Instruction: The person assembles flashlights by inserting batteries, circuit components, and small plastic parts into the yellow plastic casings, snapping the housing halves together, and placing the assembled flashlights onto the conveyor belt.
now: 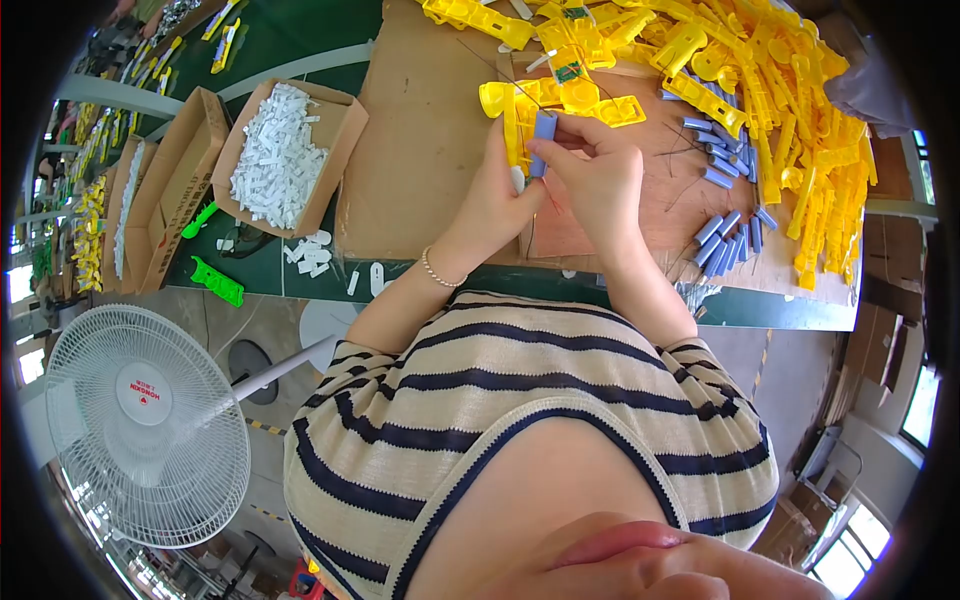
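Observation:
My right hand (600,170) pinches a blue cylindrical battery (544,128) with thin wires between thumb and fingers. Close beside it, my left hand (497,195) is closed around the lower part of a long yellow plastic housing (514,120). A small white piece (517,180) shows by the left fingers. Just beyond the hands lie more yellow housings (578,95) and a small green circuit board (568,72) with wires. Loose blue batteries (718,178) with thin leads rest to the right of my right hand.
A large pile of yellow plastic parts (800,130) fills the back right. On the left stands a cardboard box (335,170) of small white pieces (275,155). Green plastic parts (217,281) lie near the table's front edge. A white fan (150,425) stands at lower left.

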